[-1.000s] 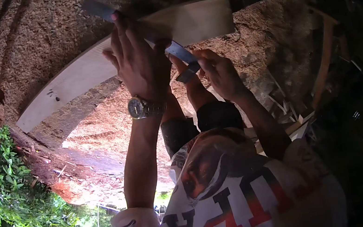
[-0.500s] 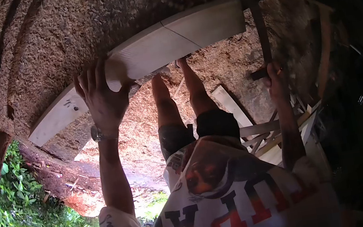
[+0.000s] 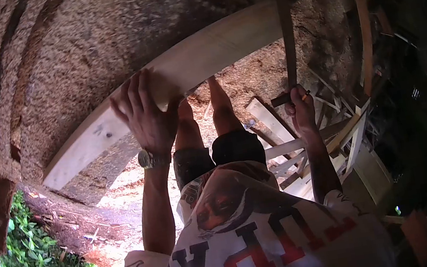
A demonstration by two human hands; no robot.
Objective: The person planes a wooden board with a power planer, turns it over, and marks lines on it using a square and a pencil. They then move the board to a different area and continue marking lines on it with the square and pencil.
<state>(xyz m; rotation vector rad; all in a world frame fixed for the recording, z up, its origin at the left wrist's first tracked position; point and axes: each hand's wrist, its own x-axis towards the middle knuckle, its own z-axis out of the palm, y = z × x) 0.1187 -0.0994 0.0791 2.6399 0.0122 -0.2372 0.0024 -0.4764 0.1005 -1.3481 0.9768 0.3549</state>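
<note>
A long pale board (image 3: 212, 48) slants across the upper middle, with a dark knot near its left end. My left hand (image 3: 149, 110), with a watch at the wrist, lies on the board's near edge, fingers spread over its face and thumb apart. My right hand (image 3: 301, 109) is closed around a dark square-like tool (image 3: 288, 39) whose long blade stretches up beside the board's right end. Whether blade and board touch is unclear. A thin orange-tipped item (image 3: 305, 95), perhaps a pencil, pokes out between the same fingers.
Wood shavings (image 3: 90, 47) cover the ground. Several offcuts and strips (image 3: 354, 134) lie piled at the right, near a loose pale plank (image 3: 269, 117). Green plants (image 3: 50, 257) grow at the lower left. My legs (image 3: 223, 104) stand beyond my shirt.
My left hand has shifted right in view. My right hand and the tool have moved left, bringing the blade to the board's end. The dark line across the board no longer shows.
</note>
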